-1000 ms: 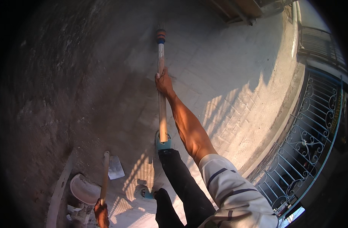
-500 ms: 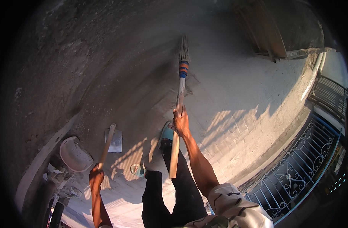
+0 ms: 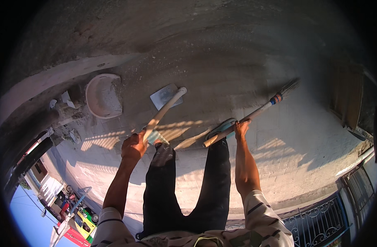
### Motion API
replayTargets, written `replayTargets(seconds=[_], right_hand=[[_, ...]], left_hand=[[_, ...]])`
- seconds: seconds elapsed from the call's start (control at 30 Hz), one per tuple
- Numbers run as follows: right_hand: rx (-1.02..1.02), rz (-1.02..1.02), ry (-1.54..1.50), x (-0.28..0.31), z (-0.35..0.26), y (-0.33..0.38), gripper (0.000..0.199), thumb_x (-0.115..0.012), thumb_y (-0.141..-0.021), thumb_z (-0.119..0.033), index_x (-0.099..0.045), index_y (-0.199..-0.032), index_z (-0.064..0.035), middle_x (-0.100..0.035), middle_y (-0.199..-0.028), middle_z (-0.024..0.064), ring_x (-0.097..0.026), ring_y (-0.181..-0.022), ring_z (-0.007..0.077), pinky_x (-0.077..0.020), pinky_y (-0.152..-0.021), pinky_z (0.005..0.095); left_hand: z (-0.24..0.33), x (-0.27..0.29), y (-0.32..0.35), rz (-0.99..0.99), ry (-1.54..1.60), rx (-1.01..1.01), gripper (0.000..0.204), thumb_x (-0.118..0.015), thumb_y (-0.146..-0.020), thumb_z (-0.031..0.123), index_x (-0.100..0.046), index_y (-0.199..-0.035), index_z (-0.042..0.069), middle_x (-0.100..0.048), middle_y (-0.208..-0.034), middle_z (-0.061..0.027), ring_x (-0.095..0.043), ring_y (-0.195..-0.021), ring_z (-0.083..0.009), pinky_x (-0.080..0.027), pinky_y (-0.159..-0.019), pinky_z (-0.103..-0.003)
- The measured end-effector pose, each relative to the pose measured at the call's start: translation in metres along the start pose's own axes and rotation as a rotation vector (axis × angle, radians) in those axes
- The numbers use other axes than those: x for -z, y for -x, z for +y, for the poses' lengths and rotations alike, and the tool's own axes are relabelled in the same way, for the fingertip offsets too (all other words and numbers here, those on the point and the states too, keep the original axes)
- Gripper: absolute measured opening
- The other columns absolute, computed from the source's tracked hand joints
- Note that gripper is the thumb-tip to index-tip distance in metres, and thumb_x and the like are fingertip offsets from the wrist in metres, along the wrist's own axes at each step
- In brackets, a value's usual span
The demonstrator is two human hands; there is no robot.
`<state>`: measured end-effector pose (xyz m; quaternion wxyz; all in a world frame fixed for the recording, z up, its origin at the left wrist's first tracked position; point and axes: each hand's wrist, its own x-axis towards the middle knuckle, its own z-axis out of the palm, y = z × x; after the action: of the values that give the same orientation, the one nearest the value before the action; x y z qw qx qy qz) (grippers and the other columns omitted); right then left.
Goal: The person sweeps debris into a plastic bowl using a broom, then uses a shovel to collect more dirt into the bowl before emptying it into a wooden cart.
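My left hand [image 3: 133, 147] grips the wooden handle of a long dustpan [image 3: 165, 96], whose flat grey pan rests on the dusty floor ahead of my feet. My right hand [image 3: 241, 127] holds the wooden stick of a broom [image 3: 266, 105]. Its dark bristles [image 3: 288, 87] touch the floor far to the right, below a blue and orange band. My legs in dark trousers and light blue sandals stand between the two tools.
A shallow whitish basin [image 3: 103, 96] lies on the floor to the left, beside broken rubble [image 3: 65, 108] and a low concrete kerb [image 3: 52, 78]. A metal railing [image 3: 320, 224] runs along the lower right edge. A wooden door [image 3: 347, 99] stands at the right.
The view has swung round, so the broom now points right instead of straight ahead. My left hand with the dustpan has come up into fuller view.
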<state>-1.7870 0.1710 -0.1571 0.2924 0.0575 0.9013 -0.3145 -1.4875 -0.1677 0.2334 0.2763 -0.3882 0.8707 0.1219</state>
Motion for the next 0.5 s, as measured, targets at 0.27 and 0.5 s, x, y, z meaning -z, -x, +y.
replayTargets(seconds=[0.27,0.5], right_hand=[[-0.706,-0.846,-0.856,-0.133,-0.224,0.246,0.062,-0.068,-0.090,-0.048,-0.049,-0.126,-0.0007,-0.060,-0.094,0.0145,-0.060,-0.082,0.0221,-0.0545,-0.072,0.0382],[-0.560,-0.316,-0.727,-0.226,-0.233,0.230,0.013,-0.059,-0.093,-0.009,-0.048,-0.096,-0.0033,-0.049,-0.070,0.0047,-0.051,-0.056,0.0165,-0.0474,-0.050,0.0296]], left_hand=[[-0.015,0.010,0.075,-0.193,0.274,0.079,0.050,-0.058,-0.093,0.015,-0.046,-0.141,0.005,-0.065,-0.101,-0.0249,-0.068,-0.082,-0.0355,-0.056,-0.065,-0.045],[-0.294,-0.074,0.012,-0.137,1.417,-0.074,0.060,-0.069,-0.091,0.032,-0.046,-0.142,0.010,-0.058,-0.116,-0.0214,-0.060,-0.106,-0.0379,-0.048,-0.090,-0.045]])
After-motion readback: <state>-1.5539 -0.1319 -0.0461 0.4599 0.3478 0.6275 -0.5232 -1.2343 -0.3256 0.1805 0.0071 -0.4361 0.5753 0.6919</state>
